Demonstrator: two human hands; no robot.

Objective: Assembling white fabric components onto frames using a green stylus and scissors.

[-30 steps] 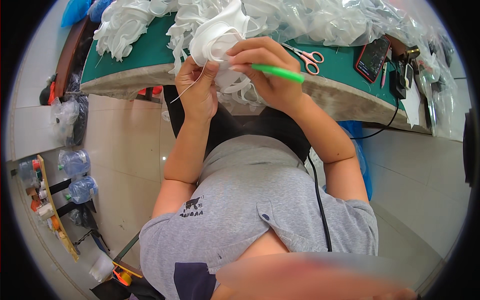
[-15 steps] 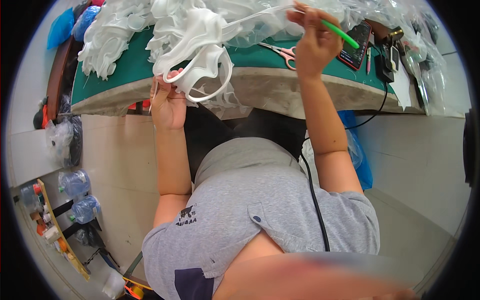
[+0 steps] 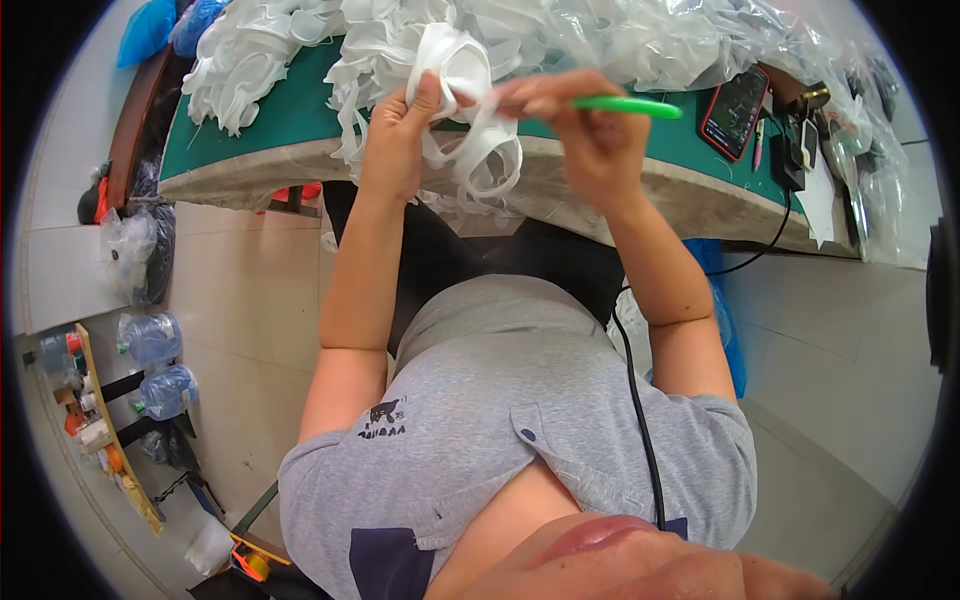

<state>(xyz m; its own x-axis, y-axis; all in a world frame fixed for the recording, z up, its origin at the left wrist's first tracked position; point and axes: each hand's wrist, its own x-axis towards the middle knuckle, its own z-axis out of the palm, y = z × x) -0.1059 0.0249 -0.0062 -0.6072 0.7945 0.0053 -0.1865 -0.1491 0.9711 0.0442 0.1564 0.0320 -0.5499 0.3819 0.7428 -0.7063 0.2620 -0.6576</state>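
Observation:
My left hand [image 3: 402, 135] pinches a soft white moulded piece [image 3: 490, 160] with looped, ring-like openings, holding it above the table's near edge. Close by on its right, my right hand [image 3: 595, 135] is closed around a slim tool with a bright green handle [image 3: 630, 105], which points out to the right. Motion smears the right fingertips, which reach the white piece; the tool's working end cannot be made out. Behind both hands lies a heap of similar white pieces [image 3: 385, 50], some tangled together.
The table has a green top [image 3: 300, 115] and a curved, cloth-covered front edge. At its right lie a phone [image 3: 735, 112] with a red case, a pink pen [image 3: 758, 143] and a black adapter [image 3: 788, 165] with a cable. Clear plastic bags [image 3: 660, 45] cover the back.
My left hand has moved right and up with the white piece. My right hand has come down and left to meet it, the green handle turning nearly level. The pink-handled scissors are now hidden.

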